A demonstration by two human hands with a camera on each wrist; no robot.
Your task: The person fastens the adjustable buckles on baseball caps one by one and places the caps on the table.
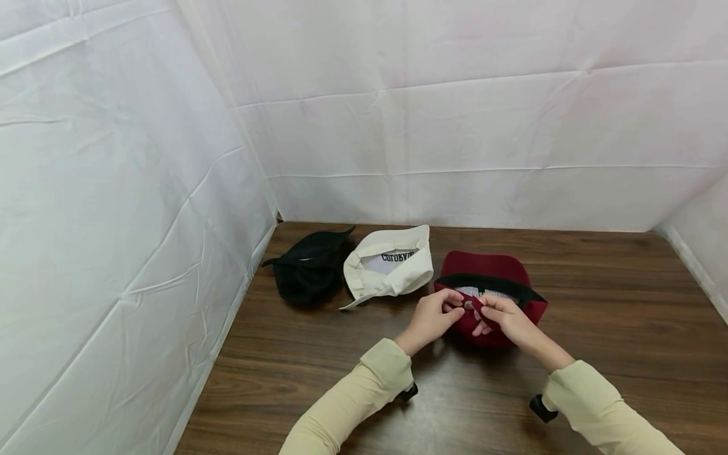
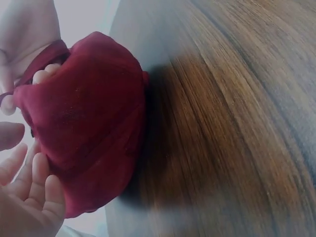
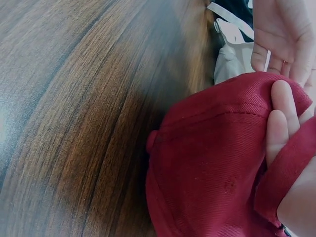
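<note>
The red cap (image 2: 94, 123) is right at both hands. Most of it lies just ahead of the left hand (image 1: 431, 319) and the right hand (image 1: 514, 321), with its near side down under the fingers. It sits upside down on the desk (image 1: 603, 303), round top down and hole up. Its long way runs side to side, from near the left fingertips out past the right ones.

What matters most is the small gap between the two hands. The fingertips of both are at the near edge of the cap, close together, where the strap (image 3: 284, 180) is. The right hand is closer to the strap: its thumb and a finger pinch one end, and the strap loops round other fingers of that hand. The left hand touches the cap with its fingers a little bent. I cannot tell if it has hold of anything.

The cap is hollow like a bowl. Inside it are a dark band (image 1: 455, 279) and some pale tags (image 1: 495, 294).

Ahead of the left hand and off to its left is a white cap (image 1: 412, 278), hole up, with dark letters (image 1: 397, 256) inside. Just beside that, farther left of the left hand, is a black cap (image 1: 307, 281). I cannot see well into that one.
</note>
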